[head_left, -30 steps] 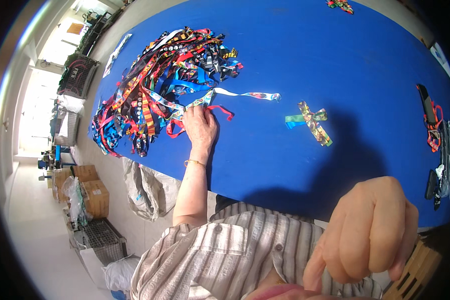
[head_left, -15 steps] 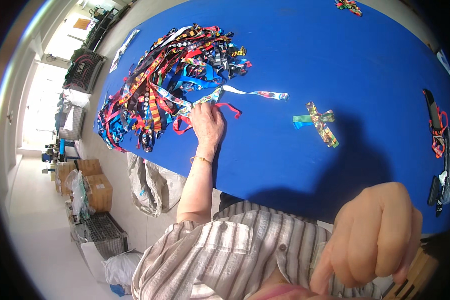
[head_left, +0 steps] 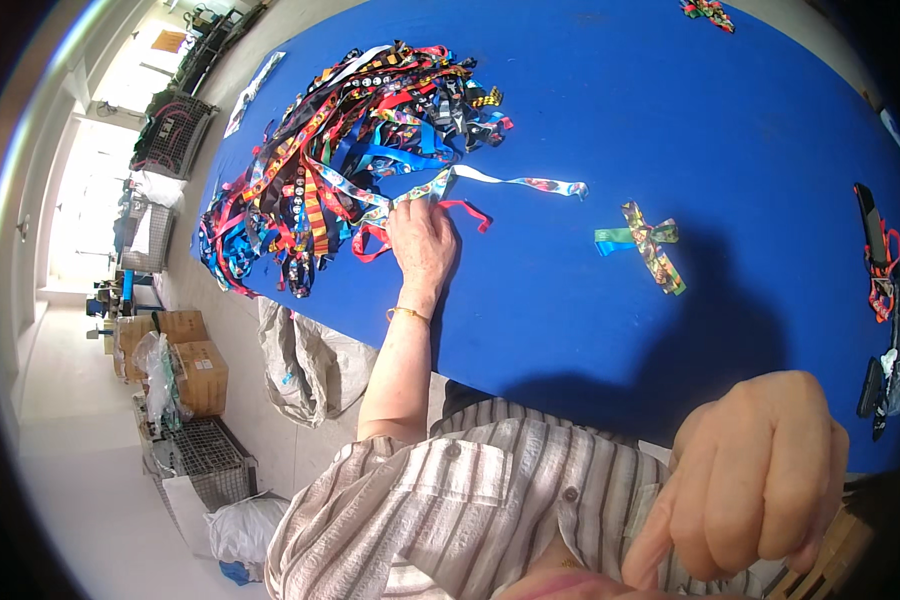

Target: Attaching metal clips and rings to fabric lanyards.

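A tangled heap of printed ribbon straps [head_left: 330, 150] in many colours lies on the left part of the blue table. My left hand [head_left: 423, 243] rests at the heap's right edge, its fingers curled over a light-blue printed strap [head_left: 430, 188]. One end of that strap, white then patterned, trails to the right across the table. By the same fingers lies a red strap [head_left: 468, 212]. My right hand [head_left: 760, 475] is raised close to the camera at the lower right, fingers bent and closed; whatever they hold is hidden.
A small crossed bundle of green, blue and patterned straps [head_left: 652, 245] lies mid-table. Black and orange straps [head_left: 878, 260] sit at the right edge, another bunch [head_left: 710, 14] at the far edge. Left of the blue table [head_left: 540, 300] are a pale sack [head_left: 315, 370], cardboard boxes [head_left: 202, 375] and wire baskets [head_left: 210, 460].
The view has shifted slightly, moving the table's contents a little to the right in it. Both hands keep their poses, and the straps lie as before.
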Demonstrator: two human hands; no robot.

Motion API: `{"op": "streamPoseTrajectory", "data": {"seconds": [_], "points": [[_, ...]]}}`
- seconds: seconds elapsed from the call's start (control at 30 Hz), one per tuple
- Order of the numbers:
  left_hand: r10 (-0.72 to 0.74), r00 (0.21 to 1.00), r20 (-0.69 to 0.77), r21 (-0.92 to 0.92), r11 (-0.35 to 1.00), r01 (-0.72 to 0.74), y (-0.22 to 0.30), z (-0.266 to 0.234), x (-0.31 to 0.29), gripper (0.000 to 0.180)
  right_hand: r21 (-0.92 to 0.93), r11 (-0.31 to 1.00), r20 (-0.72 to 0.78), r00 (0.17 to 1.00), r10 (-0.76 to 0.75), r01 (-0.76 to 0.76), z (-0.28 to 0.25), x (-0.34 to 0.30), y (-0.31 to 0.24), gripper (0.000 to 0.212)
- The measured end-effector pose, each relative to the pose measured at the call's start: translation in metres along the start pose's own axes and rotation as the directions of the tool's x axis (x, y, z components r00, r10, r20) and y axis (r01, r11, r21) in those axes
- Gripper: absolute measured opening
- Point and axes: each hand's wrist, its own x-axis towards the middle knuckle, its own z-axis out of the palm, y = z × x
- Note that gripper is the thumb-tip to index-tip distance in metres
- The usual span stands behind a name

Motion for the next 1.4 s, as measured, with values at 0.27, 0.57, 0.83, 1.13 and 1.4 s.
{"op": "streamPoseTrajectory", "data": {"seconds": [0.27,0.57,0.83,1.13,1.4], "points": [[0.002,1.000,-0.012,-0.019,1.000,-0.003,0.003,-0.001,0.000,0.017,0.023,1.000,-0.018,1.000,-0.019,0.019,0.001,-0.003,0.004,0.019],[-0.002,1.000,0.003,-0.004,1.000,0.002,0.002,0.000,0.001,0.017,-0.003,1.000,0.003,1.000,-0.003,0.003,0.000,-0.001,0.001,0.020],[0.031,0.998,-0.060,0.003,1.000,-0.030,-0.003,0.000,0.000,0.017,0.040,0.999,-0.010,1.000,-0.007,0.007,-0.004,-0.004,0.003,0.020],[0.022,1.000,-0.002,-0.009,1.000,-0.022,0.003,0.000,0.003,0.022,-0.351,0.935,-0.345,0.921,-0.183,0.054,-0.030,-0.018,0.001,0.017],[0.018,1.000,-0.018,-0.001,1.000,-0.018,0.000,0.003,0.001,0.020,-0.417,0.903,-0.460,0.832,-0.309,0.104,-0.060,-0.019,-0.004,0.023]]}}
